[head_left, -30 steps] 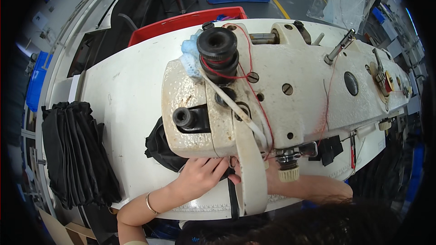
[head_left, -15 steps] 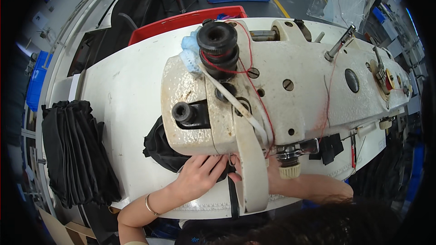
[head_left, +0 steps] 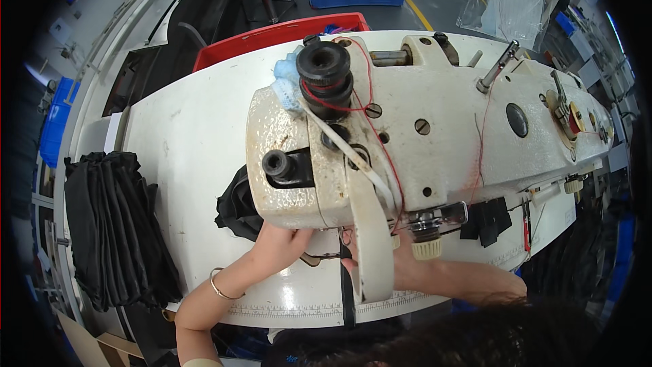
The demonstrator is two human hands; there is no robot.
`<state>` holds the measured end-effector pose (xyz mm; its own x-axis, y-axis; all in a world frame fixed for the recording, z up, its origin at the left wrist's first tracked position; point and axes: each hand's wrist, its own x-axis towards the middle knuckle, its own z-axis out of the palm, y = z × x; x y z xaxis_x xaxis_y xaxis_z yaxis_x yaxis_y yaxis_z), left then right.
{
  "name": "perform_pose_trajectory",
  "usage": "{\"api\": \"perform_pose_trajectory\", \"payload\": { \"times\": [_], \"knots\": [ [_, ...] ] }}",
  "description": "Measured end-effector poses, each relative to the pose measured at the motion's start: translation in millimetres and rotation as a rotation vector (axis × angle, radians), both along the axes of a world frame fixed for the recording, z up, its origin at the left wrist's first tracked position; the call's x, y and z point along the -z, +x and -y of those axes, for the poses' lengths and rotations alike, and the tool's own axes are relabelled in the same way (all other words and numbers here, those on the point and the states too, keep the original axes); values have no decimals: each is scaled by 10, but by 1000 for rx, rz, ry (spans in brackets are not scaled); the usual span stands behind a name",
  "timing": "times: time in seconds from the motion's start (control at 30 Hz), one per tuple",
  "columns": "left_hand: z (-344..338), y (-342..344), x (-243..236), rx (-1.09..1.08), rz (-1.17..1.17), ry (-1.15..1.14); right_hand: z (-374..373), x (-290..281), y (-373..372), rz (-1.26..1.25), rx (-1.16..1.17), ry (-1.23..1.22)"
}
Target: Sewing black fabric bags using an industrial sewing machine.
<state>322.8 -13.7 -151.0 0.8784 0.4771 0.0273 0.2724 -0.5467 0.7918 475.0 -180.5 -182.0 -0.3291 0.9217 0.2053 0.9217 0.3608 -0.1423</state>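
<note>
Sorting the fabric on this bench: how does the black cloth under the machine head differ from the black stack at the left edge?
The black cloth under the machine head is one bunched piece, touched by the left hand; the black stack at the left edge is a larger pile of folded pieces, untouched. Both are black fabric on the white table.

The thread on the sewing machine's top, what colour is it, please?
Red thread, clearest in the head view, wound around the black spool.

The left hand (head_left: pixel 282 245) has slid further under the sewing machine head (head_left: pixel 407 129), fingers now hidden.
</note>
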Motion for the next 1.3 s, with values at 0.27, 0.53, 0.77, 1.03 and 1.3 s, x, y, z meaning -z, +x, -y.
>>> {"api": "perform_pose_trajectory", "payload": {
  "times": [0.27, 0.53, 0.77, 1.03, 1.3],
  "knots": [
    [35, -15, -130, -6, 107, -259, -14, -25, -12, -182, -6, 236],
    [120, -162, -2, 159, -65, 338, -44, 24, 14, -42, -45, 260],
    [128, -139, 63, 258, 180, 621, -42, -144, 1, -140, 61, 245],
    [155, -144, 48, 251, 142, 631, -71, -207, 34, -118, 31, 199],
    [160, -139, 51, 237, 139, 624, -63, -212, 29, -131, 53, 198]
  ]
}}
